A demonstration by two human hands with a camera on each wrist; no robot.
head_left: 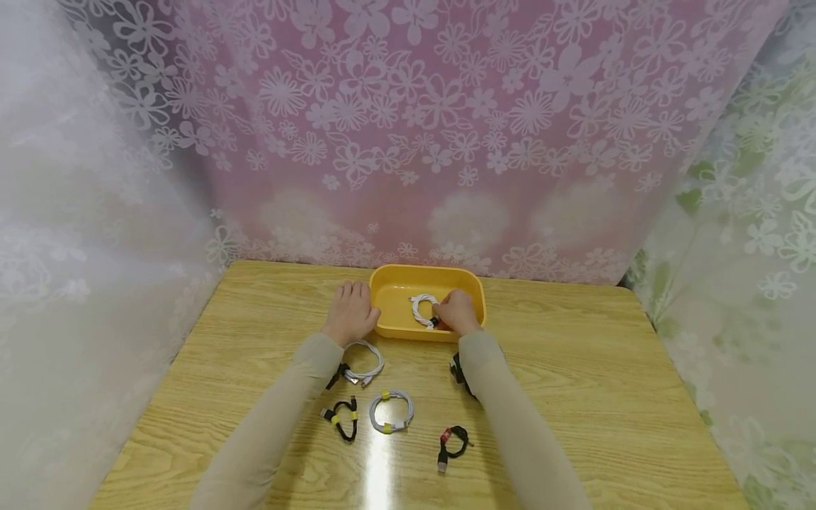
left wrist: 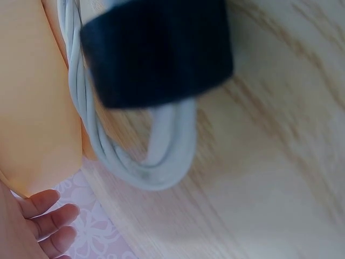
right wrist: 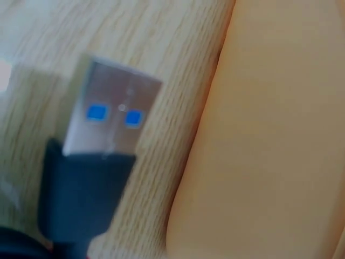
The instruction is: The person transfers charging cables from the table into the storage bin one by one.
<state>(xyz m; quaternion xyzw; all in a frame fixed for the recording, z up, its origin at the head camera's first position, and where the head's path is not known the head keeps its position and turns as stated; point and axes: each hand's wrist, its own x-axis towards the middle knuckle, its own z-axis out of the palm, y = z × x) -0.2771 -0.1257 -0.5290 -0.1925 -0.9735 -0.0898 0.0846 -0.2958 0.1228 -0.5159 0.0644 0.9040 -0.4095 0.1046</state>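
My left hand (head_left: 350, 312) rests at the left end of a yellow tray (head_left: 417, 334), its thumb by the rim. Its fingers (left wrist: 56, 218) look extended beside the tray wall in the left wrist view. Over the tray's right half, my right hand (head_left: 457, 312) pinches the right side of a coiled white cable (head_left: 417, 309) with a black tie. The right wrist view shows only the tray's outer wall (right wrist: 264, 135) and a black cable's USB plug (right wrist: 102, 140); the hand is hidden there.
Below the left wrist lies a white cable (head_left: 380, 365) with a black strap. Nearer me are a black cable (head_left: 354, 418) with yellow ties, a grey-white coil (head_left: 371, 411) and a small black USB cable (head_left: 443, 450). Another black cable (head_left: 456, 370) is partly under the right forearm.
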